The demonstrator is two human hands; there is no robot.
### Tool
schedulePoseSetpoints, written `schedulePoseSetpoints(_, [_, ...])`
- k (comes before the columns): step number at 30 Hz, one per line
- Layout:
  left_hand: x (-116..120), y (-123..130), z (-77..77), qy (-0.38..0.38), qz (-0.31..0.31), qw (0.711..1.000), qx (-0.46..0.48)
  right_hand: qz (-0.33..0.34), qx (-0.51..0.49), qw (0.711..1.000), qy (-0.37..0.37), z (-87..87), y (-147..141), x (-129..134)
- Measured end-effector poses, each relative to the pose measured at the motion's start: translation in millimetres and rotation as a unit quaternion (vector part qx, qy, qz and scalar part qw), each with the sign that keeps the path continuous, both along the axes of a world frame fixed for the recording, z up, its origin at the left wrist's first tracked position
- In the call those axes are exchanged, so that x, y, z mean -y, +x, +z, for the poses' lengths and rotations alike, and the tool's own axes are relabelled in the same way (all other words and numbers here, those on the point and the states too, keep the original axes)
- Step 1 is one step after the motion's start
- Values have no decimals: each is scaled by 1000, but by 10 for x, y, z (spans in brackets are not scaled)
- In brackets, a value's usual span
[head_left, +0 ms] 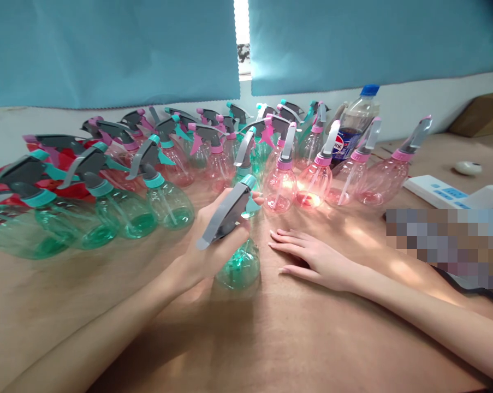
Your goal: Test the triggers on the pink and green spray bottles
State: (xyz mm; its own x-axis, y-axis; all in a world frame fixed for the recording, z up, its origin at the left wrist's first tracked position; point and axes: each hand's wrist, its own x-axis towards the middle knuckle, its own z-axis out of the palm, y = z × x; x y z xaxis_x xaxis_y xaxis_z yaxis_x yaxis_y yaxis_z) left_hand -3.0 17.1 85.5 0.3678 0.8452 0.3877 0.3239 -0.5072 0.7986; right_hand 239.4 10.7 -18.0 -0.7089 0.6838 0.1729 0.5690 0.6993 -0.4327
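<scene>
My left hand [215, 224] is wrapped round the neck of a green spray bottle [238, 267] with a grey and teal trigger head, which stands upright on the table. The hand covers the bottle's collar and upper body. To the right, my right hand [307, 254] lies flat on the tabletop with its fingers stretched towards that bottle, apart from it and holding nothing. Just beyond the hands, a pink spray bottle [279, 188] stands upright. Another green spray bottle [170, 207] is left of my left hand.
Several more green and pink spray bottles crowd the back and left of the wooden table [287, 338]. Behind the pink ones is a Pepsi bottle [348, 139] with a blue cap. A white power strip [434, 188] and a cardboard box [481, 114] lie at right.
</scene>
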Motion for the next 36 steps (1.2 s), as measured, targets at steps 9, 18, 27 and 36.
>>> schedulePoseSetpoints(9, [12,28,46,34,17,999,-13,0,-17,1000,-4,-10,5,-6])
schedulePoseSetpoints(18, [26,27,81,42,16,999,-8,1,-20,1000,-1,-7,6,-2])
schedulePoseSetpoints(27, [37,19,111,29,4,1000,-11,0,-28,1000,-2,0,5,3])
schedulePoseSetpoints(36, [16,4,60,25,5,1000,-15,0,-22,1000,-6,-3,3,3])
